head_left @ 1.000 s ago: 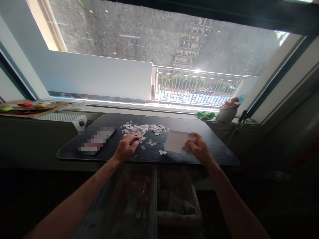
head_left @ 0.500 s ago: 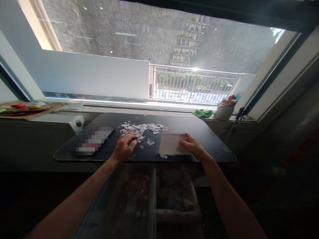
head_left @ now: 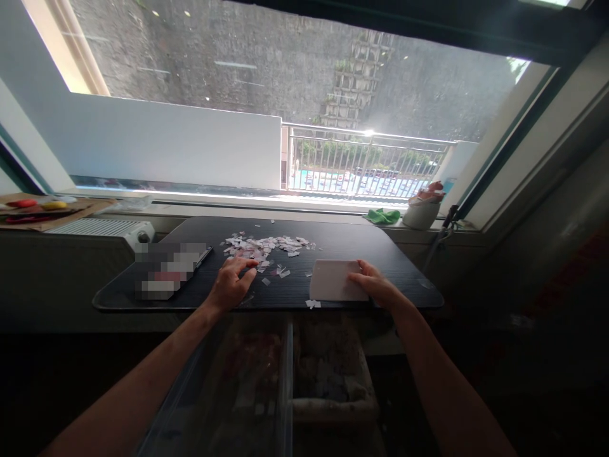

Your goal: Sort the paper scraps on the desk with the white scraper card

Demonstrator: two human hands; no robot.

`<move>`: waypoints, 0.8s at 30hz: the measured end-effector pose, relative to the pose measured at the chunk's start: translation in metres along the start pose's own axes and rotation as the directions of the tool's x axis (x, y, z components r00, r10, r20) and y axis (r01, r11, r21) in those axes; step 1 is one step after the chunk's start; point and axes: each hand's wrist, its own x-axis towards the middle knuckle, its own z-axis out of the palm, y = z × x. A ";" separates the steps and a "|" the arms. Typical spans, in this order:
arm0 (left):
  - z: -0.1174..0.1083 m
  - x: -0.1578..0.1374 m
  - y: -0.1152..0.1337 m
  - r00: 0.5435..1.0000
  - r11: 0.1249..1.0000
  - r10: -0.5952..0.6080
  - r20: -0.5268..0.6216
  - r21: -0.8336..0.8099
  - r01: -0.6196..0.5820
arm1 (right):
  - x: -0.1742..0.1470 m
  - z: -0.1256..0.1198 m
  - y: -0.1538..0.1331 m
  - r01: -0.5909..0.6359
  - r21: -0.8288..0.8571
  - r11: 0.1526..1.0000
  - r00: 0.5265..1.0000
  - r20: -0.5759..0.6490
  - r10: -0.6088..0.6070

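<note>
A heap of small white paper scraps [head_left: 266, 244] is spread over the dark table [head_left: 333, 238]. My left hand [head_left: 233, 282] is at the near edge of that heap, fingers extended and thumb apart, with nothing visible in it. My right hand [head_left: 375, 284] grips the right side of a flat white rectangular plate [head_left: 335, 279], thumb on top and other fingers hidden behind. A few scraps [head_left: 313, 304] lie by the plate's lower left corner, close to the table's front edge. Between my hands are several loose scraps [head_left: 283, 271].
A phone-like object [head_left: 174, 273], partly blurred out, rests on the table's left. Below the front edge are a clear plastic bin [head_left: 228, 387] and a pale-rimmed box [head_left: 333, 406]. A green cloth [head_left: 382, 216] and a white pot [head_left: 421, 212] stand on the windowsill.
My right hand has drawn the white plate a little to the right and nearer, off the scraps by its lower left corner. My left hand stays by the heap. The view has shifted slightly.
</note>
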 end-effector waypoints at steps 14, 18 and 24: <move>0.000 0.000 -0.001 1.000 1.000 -0.004 0.003 -0.003 0.004 | -0.009 -0.004 -0.008 0.007 0.032 0.999 0.998 0.060 -0.009; 0.001 0.000 -0.001 1.000 1.000 -0.004 -0.004 -0.008 0.004 | -0.003 0.004 -0.003 0.020 0.029 0.999 0.998 0.057 -0.022; 0.002 -0.001 -0.001 1.000 1.000 -0.005 -0.015 -0.018 0.005 | -0.005 -0.013 0.002 0.066 -0.037 0.997 0.997 -0.034 -0.067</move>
